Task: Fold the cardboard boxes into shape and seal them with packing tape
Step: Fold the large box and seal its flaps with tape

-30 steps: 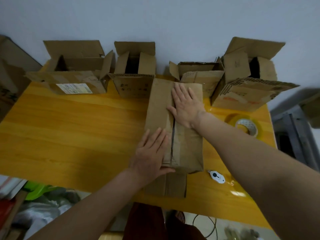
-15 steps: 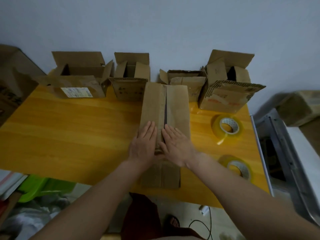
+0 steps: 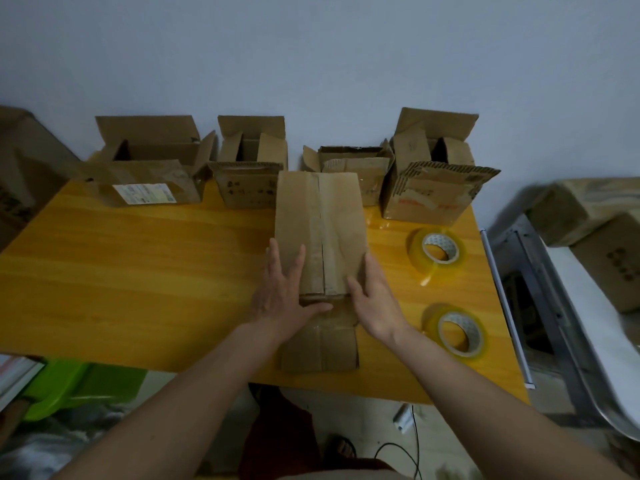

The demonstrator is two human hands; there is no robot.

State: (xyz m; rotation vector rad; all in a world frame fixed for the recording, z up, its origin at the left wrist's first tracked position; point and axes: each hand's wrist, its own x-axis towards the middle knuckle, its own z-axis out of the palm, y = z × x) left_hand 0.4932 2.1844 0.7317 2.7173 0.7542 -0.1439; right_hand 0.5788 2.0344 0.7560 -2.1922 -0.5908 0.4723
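Head view: hands (image 3: 329,299) flanking box (image 3: 320,230) edges.

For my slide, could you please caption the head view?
Both hands, left and right, flank a closed box beside two tape rolls.

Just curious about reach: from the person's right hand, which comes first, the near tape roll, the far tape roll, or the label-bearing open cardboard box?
1. Near clear tape roll, just right of the right hand.
2. Far clear tape roll, right, farther back.
3. Labelled open cardboard box, back left.
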